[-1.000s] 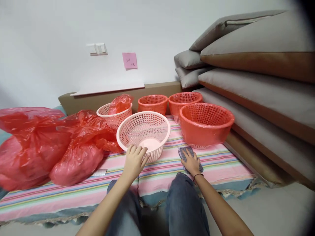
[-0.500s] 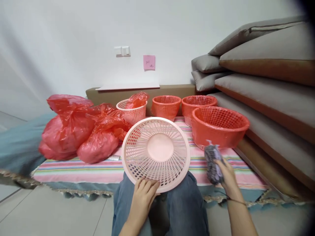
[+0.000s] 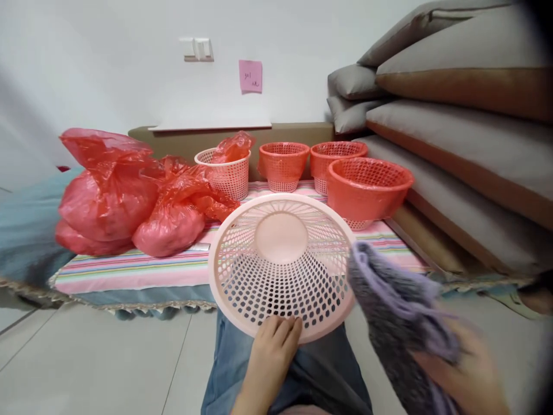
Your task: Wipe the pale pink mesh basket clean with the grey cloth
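A pale pink plastic basket [image 3: 283, 236] rests tilted over my knees, its hollow side towards me. My left hand [image 3: 276, 346] grips its near rim, with the fingers curled over the edge into the holes. At the lower right, my right hand [image 3: 466, 363] is closed around a folded grey cleaning cloth [image 3: 389, 328] with purple edging. This hand is blurred and raised close to the camera. The top of the cloth appears against the basket's right rim; whether they touch I cannot tell.
On the striped cloth [image 3: 181, 275] stand red-wrapped baskets [image 3: 369, 178] at the right and a pale pink basket [image 3: 231, 176] with red plastic in it. Knotted red bags [image 3: 112, 202] lie at the left. Stacked grey cushions [image 3: 453, 132] rise at the right. A pink note [image 3: 250, 76] sticks to the wall.
My right hand has brought the cloth down and closer to the camera. The pink basket has tilted back a little, my left hand still on its rim. The view has shifted downward.
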Available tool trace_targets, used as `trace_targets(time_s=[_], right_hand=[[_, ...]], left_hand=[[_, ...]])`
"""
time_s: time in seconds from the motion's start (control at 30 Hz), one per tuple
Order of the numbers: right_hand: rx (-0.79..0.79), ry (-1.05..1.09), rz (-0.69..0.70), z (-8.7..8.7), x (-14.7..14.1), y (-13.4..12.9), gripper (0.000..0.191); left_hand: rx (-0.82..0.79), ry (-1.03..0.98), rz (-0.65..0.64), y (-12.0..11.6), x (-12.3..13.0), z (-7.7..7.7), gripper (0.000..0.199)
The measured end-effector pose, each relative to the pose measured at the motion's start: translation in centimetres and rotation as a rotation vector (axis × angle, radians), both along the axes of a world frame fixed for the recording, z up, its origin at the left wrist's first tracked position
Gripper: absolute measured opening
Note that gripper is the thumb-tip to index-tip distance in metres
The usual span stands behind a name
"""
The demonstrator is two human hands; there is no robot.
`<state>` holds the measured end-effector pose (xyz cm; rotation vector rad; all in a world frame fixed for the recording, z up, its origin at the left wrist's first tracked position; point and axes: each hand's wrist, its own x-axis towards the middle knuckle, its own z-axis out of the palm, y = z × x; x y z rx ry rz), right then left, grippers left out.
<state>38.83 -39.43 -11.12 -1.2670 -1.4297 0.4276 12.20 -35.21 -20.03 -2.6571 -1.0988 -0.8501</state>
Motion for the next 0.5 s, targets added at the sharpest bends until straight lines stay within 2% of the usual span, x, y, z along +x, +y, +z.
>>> trace_targets(time_s=[0.07,0.17,0.27,0.37,0.43,0.5], right_hand=[[-0.002,0.006,0.16,1.6,-2.5,1.4,0.041],[-0.03,0.087,0.201,2.0,-6.0,4.5,0.044],[-0.11,0.13,0.183,1.1,-8.6,7.8,0.048],[-0.087,0.089,0.192,0.3,-10.7,10.8,0.051],[-0.066,-0.01,0.19,-0.9,-11.8,12.7,0.053],[-0.143,-0.204,0.217,-3.0,-12.9,14.3,0.057]], left_hand=[[-0.049,-0.012,-0.007,0.0,-0.2,-0.2,0.029],[-0.141,-0.022,-0.002,0.6,-0.4,-0.4,0.036],[-0.222,-0.027,-0.004,1.8,-0.4,-0.7,0.039],[-0.213,-0.092,-0.051,2.9,-0.1,-1.1,0.032],[-0.192,-0.162,-0.096,3.1,-0.1,-1.1,0.028],[-0.19,-0.239,-0.155,3.0,-0.6,-0.4,0.022]])
